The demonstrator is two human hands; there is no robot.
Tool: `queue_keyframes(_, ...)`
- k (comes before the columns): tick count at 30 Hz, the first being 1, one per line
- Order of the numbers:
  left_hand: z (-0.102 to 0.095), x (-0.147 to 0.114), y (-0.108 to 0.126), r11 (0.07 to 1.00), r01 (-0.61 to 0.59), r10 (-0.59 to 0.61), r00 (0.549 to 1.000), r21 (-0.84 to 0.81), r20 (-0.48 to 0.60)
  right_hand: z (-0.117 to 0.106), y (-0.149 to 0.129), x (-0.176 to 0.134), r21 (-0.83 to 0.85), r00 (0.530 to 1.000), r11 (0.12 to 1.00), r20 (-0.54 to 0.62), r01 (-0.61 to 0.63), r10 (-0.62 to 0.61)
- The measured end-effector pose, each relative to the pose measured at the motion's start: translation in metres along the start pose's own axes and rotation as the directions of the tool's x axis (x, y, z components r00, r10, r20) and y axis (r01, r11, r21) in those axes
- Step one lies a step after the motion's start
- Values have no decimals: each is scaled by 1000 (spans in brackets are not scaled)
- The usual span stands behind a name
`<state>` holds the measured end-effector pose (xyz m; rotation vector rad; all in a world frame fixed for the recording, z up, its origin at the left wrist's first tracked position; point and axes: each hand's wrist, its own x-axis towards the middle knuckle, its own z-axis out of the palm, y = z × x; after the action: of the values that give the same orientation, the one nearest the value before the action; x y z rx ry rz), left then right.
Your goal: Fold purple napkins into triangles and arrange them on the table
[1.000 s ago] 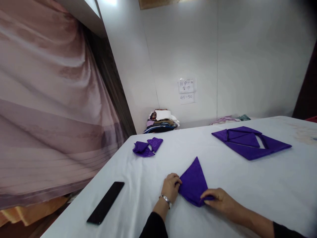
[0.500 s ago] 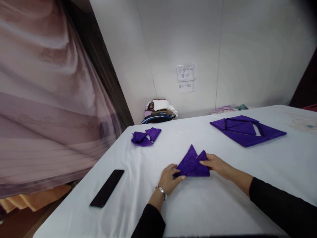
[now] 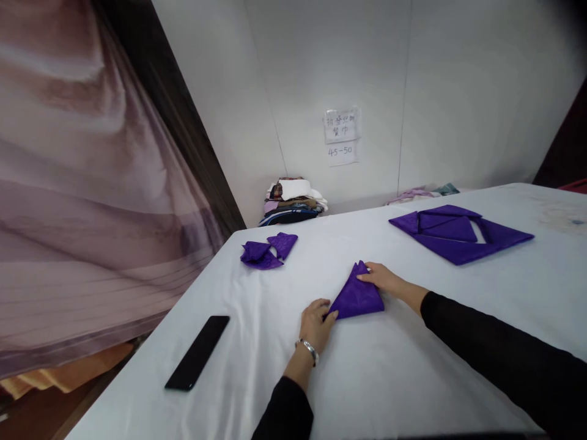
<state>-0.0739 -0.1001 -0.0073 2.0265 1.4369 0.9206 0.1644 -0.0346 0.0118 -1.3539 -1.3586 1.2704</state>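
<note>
A purple cloth napkin [image 3: 356, 296], folded into a rough triangle, lies on the white-covered table between my hands. Its lower left corner is pinched by my left hand [image 3: 317, 321], which wears a silver bracelet [image 3: 308, 351]. At the upper tip, my right hand [image 3: 381, 278] grips the folded edge, thumb on top and the other fingers partly hidden behind the cloth. Farther left sits a small folded purple napkin [image 3: 262, 253]. To the right rests a stack of flat-folded purple napkins [image 3: 452, 235].
A flat black object [image 3: 198, 353], like a phone or slab, lies at the table's left. Beyond the far edge is a pile of folded clothes [image 3: 293, 201]. A pink curtain [image 3: 92, 183] hangs on the left. Paper signs [image 3: 342, 135] are stuck on the wall.
My right hand has brought the napkin's right flap up and leftward over the rest, so the two separate points now meet at the top. My left hand keeps hold of the left corner.
</note>
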Motion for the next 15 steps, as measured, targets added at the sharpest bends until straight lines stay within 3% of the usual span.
queue_keyframes(15,-2,-2,4,1000,9,-9,1000,21,3,0,4,7,-82,999,996,20,28,-27)
